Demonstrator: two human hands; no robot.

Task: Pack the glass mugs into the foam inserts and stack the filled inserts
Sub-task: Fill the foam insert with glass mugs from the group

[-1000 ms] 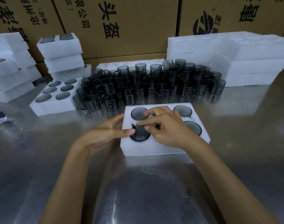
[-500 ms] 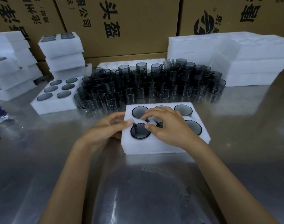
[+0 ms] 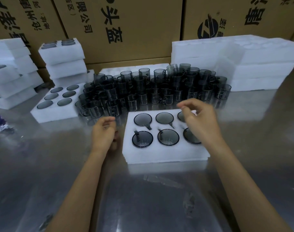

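Note:
A white foam insert [image 3: 163, 153] lies on the metal table in front of me, with smoky glass mugs sunk in its round holes. The front-left mug [image 3: 142, 138] sits seated with its handle in the slot. My left hand [image 3: 103, 134] hovers just left of the insert, fingers loosely curled, holding nothing. My right hand [image 3: 199, 121] floats above the insert's right side, fingers relaxed and empty, hiding parts of the two right-hand mugs. A dense cluster of loose mugs [image 3: 153, 89] stands behind the insert.
Another filled insert [image 3: 54, 113] lies at the left. Stacks of foam inserts stand at the far left [image 3: 12, 77], back left [image 3: 64, 62] and back right [image 3: 253, 64]. Cardboard boxes [image 3: 126, 27] wall off the back. Bare table [image 3: 142, 198] lies near me.
Both hands have lifted off the front-left mug, which now sits in its hole. The left hand drew back to the left; the right hand rose and moved right.

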